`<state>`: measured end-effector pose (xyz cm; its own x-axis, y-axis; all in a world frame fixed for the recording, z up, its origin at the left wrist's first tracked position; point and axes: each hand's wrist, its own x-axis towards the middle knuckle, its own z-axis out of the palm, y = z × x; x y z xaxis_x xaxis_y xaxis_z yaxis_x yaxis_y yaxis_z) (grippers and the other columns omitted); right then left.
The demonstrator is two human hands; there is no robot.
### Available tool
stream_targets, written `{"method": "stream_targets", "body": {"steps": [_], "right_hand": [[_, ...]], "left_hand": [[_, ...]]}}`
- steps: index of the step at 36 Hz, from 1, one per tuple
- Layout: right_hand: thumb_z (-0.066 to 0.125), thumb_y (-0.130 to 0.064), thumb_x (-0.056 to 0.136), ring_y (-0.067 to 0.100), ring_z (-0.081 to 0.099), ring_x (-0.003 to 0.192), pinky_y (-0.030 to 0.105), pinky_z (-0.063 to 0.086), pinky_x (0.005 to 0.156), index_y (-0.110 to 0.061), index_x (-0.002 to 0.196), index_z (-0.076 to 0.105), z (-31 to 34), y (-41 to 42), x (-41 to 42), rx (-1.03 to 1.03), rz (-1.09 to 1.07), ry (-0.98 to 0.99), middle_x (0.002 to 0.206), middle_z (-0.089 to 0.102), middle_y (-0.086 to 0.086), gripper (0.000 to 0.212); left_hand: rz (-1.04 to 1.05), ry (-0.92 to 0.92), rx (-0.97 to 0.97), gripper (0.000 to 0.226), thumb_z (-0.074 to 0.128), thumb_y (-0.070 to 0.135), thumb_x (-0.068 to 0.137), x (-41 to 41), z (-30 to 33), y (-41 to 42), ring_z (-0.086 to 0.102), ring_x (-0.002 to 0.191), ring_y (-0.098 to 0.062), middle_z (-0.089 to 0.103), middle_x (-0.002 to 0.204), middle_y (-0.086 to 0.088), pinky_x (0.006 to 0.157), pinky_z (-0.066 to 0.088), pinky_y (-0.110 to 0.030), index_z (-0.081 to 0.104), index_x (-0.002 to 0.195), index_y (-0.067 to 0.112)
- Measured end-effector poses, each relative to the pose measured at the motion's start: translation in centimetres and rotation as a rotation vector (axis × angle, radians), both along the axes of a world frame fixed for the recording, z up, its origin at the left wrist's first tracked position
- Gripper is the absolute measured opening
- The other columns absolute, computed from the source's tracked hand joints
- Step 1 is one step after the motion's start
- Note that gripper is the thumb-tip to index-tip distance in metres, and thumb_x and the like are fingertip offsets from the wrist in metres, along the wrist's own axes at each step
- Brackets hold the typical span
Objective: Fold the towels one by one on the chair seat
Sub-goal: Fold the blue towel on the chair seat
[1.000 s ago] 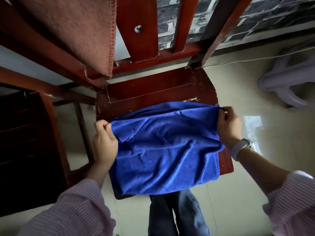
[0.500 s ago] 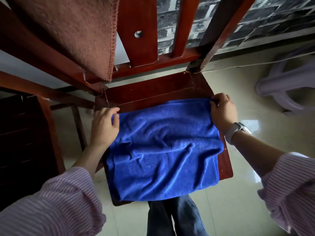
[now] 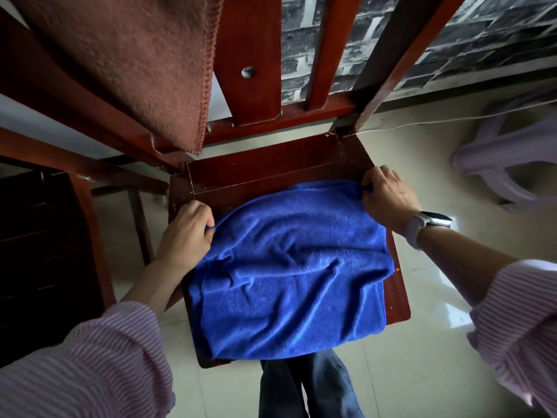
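Both hands have drawn slightly back from the far corners' previous spot, and the blue towel's far edge now sags toward the middle instead of lying taut. On the red wooden chair seat [image 3: 271, 164] the blue towel [image 3: 289, 273] lies rumpled and apparently doubled, covering most of the seat, with its near edge hanging a little over the front at 6 o'clock. Its long axis runs roughly from 9 to 3 o'clock, and the far edge between the two grips slants, lower at the left. A brown towel [image 3: 135, 70] hangs over the chair back at 11 o'clock, well apart from the blue one. Right hand [image 3: 388, 197], at 2 o'clock from the towel's middle, pinches the far right corner with curled fingers. Left hand [image 3: 187, 230], at 10 o'clock, pinches the far left corner, sitting nearer the person. My judgement: the next fold turns on these two corners travelling together toward 6 o'clock, so the slanted edge wants levelling first.
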<state>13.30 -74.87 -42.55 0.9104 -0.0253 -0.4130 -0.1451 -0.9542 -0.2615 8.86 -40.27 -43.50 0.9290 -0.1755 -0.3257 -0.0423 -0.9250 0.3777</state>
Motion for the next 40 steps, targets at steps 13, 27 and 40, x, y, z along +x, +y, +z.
{"method": "stream_targets", "body": {"steps": [13, 27, 40], "right_hand": [[0.057, -0.01, 0.086, 0.033, 0.053, 0.096, 0.03, 0.036, 0.079, -0.004, 0.097, 0.063, 0.3, -0.9, -0.5, 0.168, -0.082, 0.022, 0.103, 0.06, 0.018, 0.014], [0.058, -0.01, 0.085, 0.035, 0.052, 0.095, 0.037, 0.041, 0.078, -0.001, 0.094, 0.062, 1.1, -1.4, -1.7, 0.082, 0.067, -0.064, 0.097, 0.059, 0.019, 0.014], [0.06, -0.012, 0.086, 0.034, 0.053, 0.09, 0.025, 0.028, 0.07, 0.001, 0.087, 0.062, 4.8, -3.0, -3.5, 0.169, -0.074, -0.127, 0.096, 0.058, 0.019, 0.013]], "left_hand": [[0.048, 0.003, -0.011, 0.011, 0.057, -0.009, 0.077, -1.8, 0.8, -1.3, 0.055, 0.076, -0.031, 0.054, 0.088, -0.015, 0.064, 0.046, -0.041, 0.054, 0.077, 0.001], [0.128, 0.144, -0.061, 0.018, 0.058, -0.004, 0.077, -1.4, 1.0, -0.7, 0.05, 0.071, -0.02, 0.048, 0.082, -0.001, 0.066, 0.035, -0.027, 0.051, 0.071, 0.011], [0.286, 0.053, -0.098, 0.012, 0.08, 0.011, 0.065, -1.4, 4.4, 0.8, 0.058, 0.073, -0.026, 0.061, 0.079, -0.01, 0.073, 0.047, -0.036, 0.07, 0.072, 0.009]]}}
